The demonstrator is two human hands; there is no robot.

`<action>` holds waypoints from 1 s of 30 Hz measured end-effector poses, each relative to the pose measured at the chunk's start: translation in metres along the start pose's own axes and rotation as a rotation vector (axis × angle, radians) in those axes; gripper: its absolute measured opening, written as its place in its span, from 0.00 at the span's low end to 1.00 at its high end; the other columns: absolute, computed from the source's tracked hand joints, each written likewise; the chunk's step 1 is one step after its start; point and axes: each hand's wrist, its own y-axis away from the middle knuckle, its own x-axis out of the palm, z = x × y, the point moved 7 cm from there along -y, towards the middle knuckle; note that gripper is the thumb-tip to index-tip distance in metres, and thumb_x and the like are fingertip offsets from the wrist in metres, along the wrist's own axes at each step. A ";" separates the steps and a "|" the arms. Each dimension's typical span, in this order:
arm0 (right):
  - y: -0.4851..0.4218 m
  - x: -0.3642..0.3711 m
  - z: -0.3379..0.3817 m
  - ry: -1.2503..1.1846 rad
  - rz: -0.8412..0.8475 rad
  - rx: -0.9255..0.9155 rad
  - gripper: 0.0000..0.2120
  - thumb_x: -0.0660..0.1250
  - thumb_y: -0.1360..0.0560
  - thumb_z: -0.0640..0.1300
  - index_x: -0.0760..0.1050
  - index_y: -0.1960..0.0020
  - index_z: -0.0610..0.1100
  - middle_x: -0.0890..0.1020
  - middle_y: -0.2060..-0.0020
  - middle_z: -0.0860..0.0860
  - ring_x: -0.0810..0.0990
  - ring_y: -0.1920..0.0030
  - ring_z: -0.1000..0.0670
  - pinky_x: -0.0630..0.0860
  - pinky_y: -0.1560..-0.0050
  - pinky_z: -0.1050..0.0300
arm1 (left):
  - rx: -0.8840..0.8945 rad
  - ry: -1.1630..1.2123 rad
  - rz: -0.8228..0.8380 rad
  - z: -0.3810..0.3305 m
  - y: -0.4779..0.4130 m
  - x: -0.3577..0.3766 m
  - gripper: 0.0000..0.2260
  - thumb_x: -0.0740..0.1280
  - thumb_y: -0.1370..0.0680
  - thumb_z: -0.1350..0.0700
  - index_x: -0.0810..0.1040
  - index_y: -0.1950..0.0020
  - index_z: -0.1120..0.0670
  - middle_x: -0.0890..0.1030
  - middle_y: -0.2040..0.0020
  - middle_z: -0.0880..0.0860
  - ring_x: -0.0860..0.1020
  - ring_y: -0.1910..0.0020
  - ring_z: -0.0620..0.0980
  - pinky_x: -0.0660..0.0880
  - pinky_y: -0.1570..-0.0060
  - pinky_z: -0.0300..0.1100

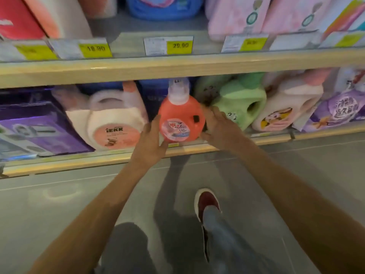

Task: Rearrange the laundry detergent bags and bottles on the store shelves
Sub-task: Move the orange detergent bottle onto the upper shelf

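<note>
Currently, head view: orange-red plastic detergent bottle with white cap (178, 115) stands upright at the front edge of the lower wooden shelf (197, 148), between the white handled jug (112, 123) and the green jug (242, 104). Left hand (151, 140) and right hand (215, 124) flank it, fingers spread against its sides, not clenched. Both equally near; long axis vertical.

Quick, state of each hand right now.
Left hand: open, fingers spread, pressed against the left side of the orange detergent bottle.
Right hand: open, cupping the bottle's right side.
</note>
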 end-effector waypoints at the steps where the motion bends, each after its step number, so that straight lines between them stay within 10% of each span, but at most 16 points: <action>1: -0.007 0.006 -0.005 -0.005 -0.056 -0.017 0.41 0.69 0.25 0.52 0.50 0.20 0.48 0.66 0.32 0.42 0.72 0.37 0.38 0.76 0.45 0.42 | 0.024 -0.005 -0.024 0.003 -0.009 0.007 0.39 0.71 0.25 0.59 0.54 0.19 0.53 0.70 0.32 0.65 0.73 0.37 0.69 0.75 0.41 0.61; 9: -0.065 0.053 -0.020 -0.301 -0.166 -0.058 0.52 0.76 0.30 0.55 0.46 0.19 0.47 0.65 0.30 0.40 0.70 0.33 0.35 0.71 0.35 0.38 | 0.038 0.093 -0.093 0.040 -0.064 0.040 0.50 0.76 0.28 0.45 0.45 0.18 0.50 0.66 0.26 0.60 0.69 0.29 0.60 0.72 0.34 0.60; 18: -0.082 0.089 -0.040 -0.462 -0.311 -0.138 0.61 0.82 0.38 0.53 0.44 0.20 0.49 0.65 0.33 0.41 0.73 0.35 0.39 0.76 0.40 0.37 | -0.010 0.346 -0.058 0.069 -0.085 0.072 0.57 0.83 0.34 0.51 0.44 0.20 0.47 0.70 0.28 0.53 0.74 0.32 0.52 0.74 0.32 0.53; 25: -0.085 0.099 -0.043 -0.464 -0.383 -0.095 0.65 0.85 0.43 0.51 0.46 0.20 0.41 0.60 0.26 0.40 0.62 0.30 0.50 0.60 0.37 0.64 | 0.013 0.355 -0.095 0.080 -0.090 0.076 0.53 0.83 0.35 0.50 0.49 0.22 0.44 0.72 0.30 0.52 0.76 0.36 0.51 0.76 0.35 0.55; 30: -0.083 0.101 -0.043 -0.524 -0.389 -0.077 0.65 0.85 0.42 0.50 0.45 0.20 0.43 0.61 0.26 0.41 0.64 0.30 0.49 0.63 0.35 0.58 | -0.030 0.389 -0.115 0.079 -0.089 0.074 0.51 0.83 0.39 0.47 0.55 0.25 0.41 0.76 0.34 0.47 0.79 0.39 0.48 0.78 0.37 0.53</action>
